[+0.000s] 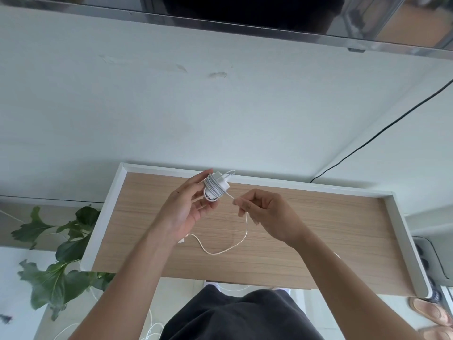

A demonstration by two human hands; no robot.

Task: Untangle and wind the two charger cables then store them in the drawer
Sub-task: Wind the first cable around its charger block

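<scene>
Two hands above the white-rimmed wooden drawer (pixel 294 187): your left hand (pixel 186 212) clasps the white cable-wound charger block (pixel 217 187); your right hand (pixel 267 217) pinches its thin white cable (pixel 246 229), likely light and limp; grip near the block.

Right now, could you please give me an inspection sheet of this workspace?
Surface: drawer open, wood-grain floor.
Job's things: charger, cable wound round it; tail loops loose above drawer.
Clutter: nothing seen.
Grippers: left hand holds charger; right hand pinches tail.
Cables: black lead on wall; white cable on floor.
Surroundings: plant left; sandals right; screen above.
</scene>
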